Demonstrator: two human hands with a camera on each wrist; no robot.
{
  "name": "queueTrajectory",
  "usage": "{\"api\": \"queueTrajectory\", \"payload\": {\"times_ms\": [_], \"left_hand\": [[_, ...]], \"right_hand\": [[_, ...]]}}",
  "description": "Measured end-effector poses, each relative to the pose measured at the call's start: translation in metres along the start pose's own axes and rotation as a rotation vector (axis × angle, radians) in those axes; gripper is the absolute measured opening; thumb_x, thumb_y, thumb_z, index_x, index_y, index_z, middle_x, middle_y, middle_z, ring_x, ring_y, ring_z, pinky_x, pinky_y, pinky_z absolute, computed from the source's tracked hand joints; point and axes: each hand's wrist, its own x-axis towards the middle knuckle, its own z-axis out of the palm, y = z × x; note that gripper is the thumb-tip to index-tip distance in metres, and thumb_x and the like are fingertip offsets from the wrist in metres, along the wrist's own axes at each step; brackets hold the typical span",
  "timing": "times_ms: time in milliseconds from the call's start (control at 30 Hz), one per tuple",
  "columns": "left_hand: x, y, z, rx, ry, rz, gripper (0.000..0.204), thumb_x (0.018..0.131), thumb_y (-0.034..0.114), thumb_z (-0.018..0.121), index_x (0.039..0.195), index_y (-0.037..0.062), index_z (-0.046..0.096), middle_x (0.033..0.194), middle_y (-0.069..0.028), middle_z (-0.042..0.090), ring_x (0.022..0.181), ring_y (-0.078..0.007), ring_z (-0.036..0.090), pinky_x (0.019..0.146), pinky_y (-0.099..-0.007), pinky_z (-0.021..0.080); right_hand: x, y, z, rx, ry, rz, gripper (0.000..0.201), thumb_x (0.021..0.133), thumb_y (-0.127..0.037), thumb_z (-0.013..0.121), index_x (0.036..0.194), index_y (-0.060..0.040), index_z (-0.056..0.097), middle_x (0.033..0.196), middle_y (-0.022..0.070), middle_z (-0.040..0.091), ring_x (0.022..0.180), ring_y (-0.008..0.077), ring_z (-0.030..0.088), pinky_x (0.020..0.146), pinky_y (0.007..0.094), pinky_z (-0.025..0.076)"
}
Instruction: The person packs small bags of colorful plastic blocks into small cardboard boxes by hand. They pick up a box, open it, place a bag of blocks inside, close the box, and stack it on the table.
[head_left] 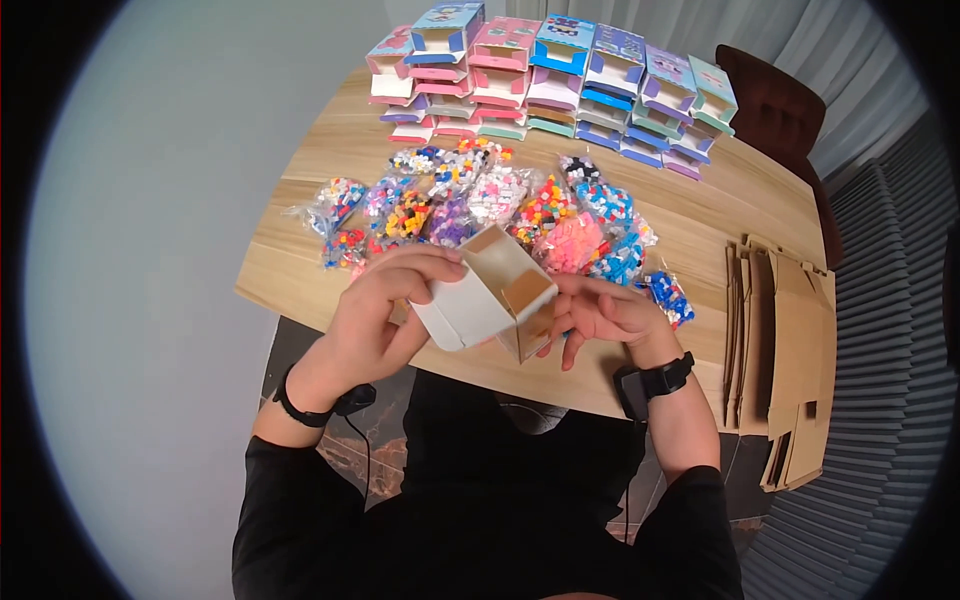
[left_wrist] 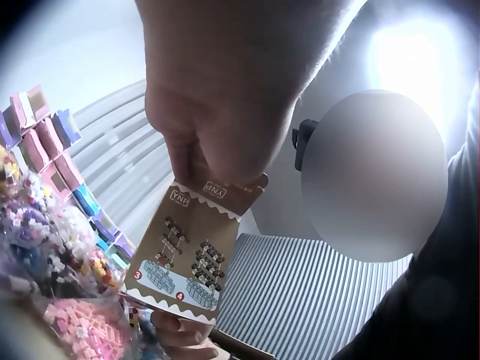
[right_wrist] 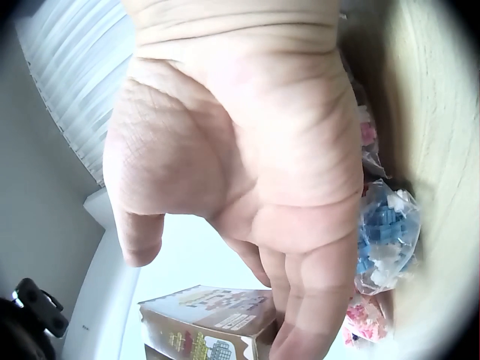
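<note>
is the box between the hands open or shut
Open: the head view looks into the box, showing its pale inside, and a white flap sticks outward, gripped by the left hand.

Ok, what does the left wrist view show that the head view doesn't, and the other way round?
Only the left wrist view shows a bright light and, on the box, pictures numbered 3 and 4. Only the head view looks into the box and shows the chair. Both show the left hand gripping the box, the right hand, the bags and the stacked boxes.
</note>
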Motion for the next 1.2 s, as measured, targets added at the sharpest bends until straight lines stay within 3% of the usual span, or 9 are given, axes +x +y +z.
{"api": "queueTrajectory", "payload": {"times_ms": [400, 533, 600, 667, 700, 767, 800, 933, 1200], "left_hand": [[0.095, -0.004, 0.023, -0.203, -0.276, -0.053, 0.025, 0.077, -0.013, 0.053, 0.093, 0.0046, 0.047, 0.112, -0.0126, 0.064, 0.114, -0.0294, 0.06, 0.093, -0.0377, 0.049], [0.115, -0.015, 0.016, -0.337, -0.143, -0.055, 0.023, 0.081, -0.011, 0.05, 0.1, 0.0028, 0.05, 0.116, -0.0099, 0.06, 0.115, -0.0237, 0.057, 0.096, -0.0366, 0.046], [0.119, -0.008, 0.018, -0.249, -0.028, -0.143, 0.022, 0.084, -0.008, 0.052, 0.102, 0.0024, 0.052, 0.116, -0.0088, 0.06, 0.115, -0.0211, 0.057, 0.095, -0.0357, 0.046], [0.117, -0.015, 0.023, -0.101, 0.052, -0.231, 0.019, 0.088, 0.0, 0.056, 0.106, 0.002, 0.054, 0.109, -0.0103, 0.063, 0.105, -0.0214, 0.061, 0.086, -0.0337, 0.048], [0.115, -0.021, 0.025, 0.039, -0.105, -0.274, 0.018, 0.088, 0.003, 0.057, 0.106, 0.0022, 0.055, 0.105, -0.0117, 0.063, 0.1, -0.0243, 0.062, 0.083, -0.0354, 0.049], [0.11, -0.032, 0.027, 0.325, -0.421, -0.358, 0.018, 0.089, 0.009, 0.058, 0.106, 0.0027, 0.056, 0.098, -0.0144, 0.065, 0.092, -0.0301, 0.064, 0.078, -0.0388, 0.05], [0.101, -0.042, 0.038, 0.428, -0.422, -0.184, 0.026, 0.089, 0.022, 0.059, 0.106, 0.0027, 0.057, 0.089, -0.0179, 0.064, 0.085, -0.038, 0.062, 0.072, -0.0453, 0.05], [0.119, -0.039, 0.054, 0.483, -0.732, -0.323, 0.038, 0.082, 0.031, 0.064, 0.107, 0.0034, 0.057, 0.086, -0.0183, 0.064, 0.085, -0.0389, 0.063, 0.071, -0.0478, 0.05], [0.126, -0.062, 0.063, 0.433, -0.638, -0.064, 0.027, 0.082, 0.016, 0.059, 0.105, 0.0021, 0.055, 0.079, -0.0209, 0.064, 0.079, -0.0412, 0.063, 0.067, -0.0501, 0.049]], "right_hand": [[-0.019, 0.009, -0.013, 0.138, 0.335, -0.233, 0.073, 0.086, -0.022, 0.069, 0.146, -0.0003, 0.033, 0.139, 0.0192, 0.05, 0.123, 0.035, 0.054, 0.097, 0.0494, 0.048], [-0.03, 0.001, -0.025, 0.047, 0.315, -0.435, 0.076, 0.081, -0.026, 0.074, 0.144, -0.0013, 0.038, 0.139, 0.0196, 0.05, 0.124, 0.0347, 0.053, 0.099, 0.0481, 0.047], [-0.043, 0.005, -0.05, 0.016, 0.296, -0.576, 0.077, 0.081, -0.033, 0.071, 0.144, -0.0028, 0.038, 0.136, 0.0214, 0.051, 0.121, 0.0356, 0.054, 0.095, 0.0504, 0.048], [-0.031, -0.016, -0.026, 0.13, 0.334, -0.571, 0.054, 0.091, -0.04, 0.057, 0.133, -0.0083, 0.047, 0.1, 0.0121, 0.047, 0.082, 0.0247, 0.051, 0.063, 0.0344, 0.045], [-0.025, -0.026, -0.014, 0.188, 0.353, -0.57, 0.045, 0.096, -0.043, 0.05, 0.128, -0.011, 0.052, 0.081, 0.0075, 0.044, 0.062, 0.0193, 0.049, 0.047, 0.0264, 0.043], [-0.027, -0.027, -0.014, 0.17, 0.512, -0.639, 0.044, 0.095, -0.041, 0.051, 0.128, -0.0111, 0.052, 0.087, 0.0072, 0.045, 0.067, 0.0195, 0.049, 0.05, 0.0266, 0.044], [-0.029, -0.027, -0.017, 0.176, 0.561, -0.663, 0.044, 0.095, -0.039, 0.052, 0.128, -0.0108, 0.052, 0.089, 0.0072, 0.045, 0.07, 0.0198, 0.05, 0.053, 0.027, 0.046], [-0.021, -0.028, -0.012, 0.209, 0.603, -0.724, 0.045, 0.093, -0.037, 0.053, 0.126, -0.0063, 0.054, 0.101, 0.0084, 0.053, 0.082, 0.0229, 0.053, 0.068, 0.0317, 0.05], [-0.021, -0.026, -0.02, 0.102, 0.603, -0.753, 0.06, 0.09, -0.046, 0.059, 0.138, -0.0122, 0.048, 0.135, 0.0124, 0.055, 0.122, 0.0312, 0.053, 0.097, 0.0448, 0.045]]}}
